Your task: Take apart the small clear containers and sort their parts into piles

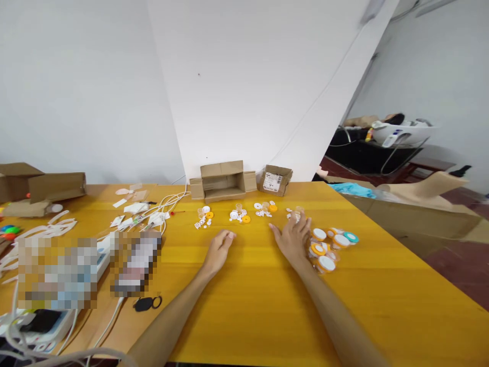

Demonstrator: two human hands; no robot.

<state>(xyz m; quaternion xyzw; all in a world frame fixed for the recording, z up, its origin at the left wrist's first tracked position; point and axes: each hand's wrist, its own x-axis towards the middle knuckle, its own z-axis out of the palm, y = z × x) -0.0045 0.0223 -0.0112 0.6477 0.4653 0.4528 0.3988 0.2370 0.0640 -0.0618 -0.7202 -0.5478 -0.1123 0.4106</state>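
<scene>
We have both hands at the middle of the desk [244, 311], and the step under way seems to be placing or straightening small parts in the rightmost of four groups, lined up towards the back edge. Our right hand [293, 242] is spread wide, thumb well apart from the fingers, which reach over that group's clear cup [300, 209] and white pieces [289, 210]; we cannot tell whether the fingertips touch them. Our left hand [220, 251] is low over the desk, narrow and loosely curled, with nothing visible in it, though its palm side is hidden. The other three groups, running leftwards along the back, each show a clear cup, white parts and a yellow ring, such as the leftmost yellow ring [209, 215]. Just beside our right hand, towards the right edge, sits a cluster of lidded jars [326, 263] in clear wrap. An open cardboard box [225, 195] and a smaller box [275, 182] stand at the back edge. With pieces this small and close together, the next move would call for a light fingertip pinch, keeping the wrist clear of the jars.
</scene>
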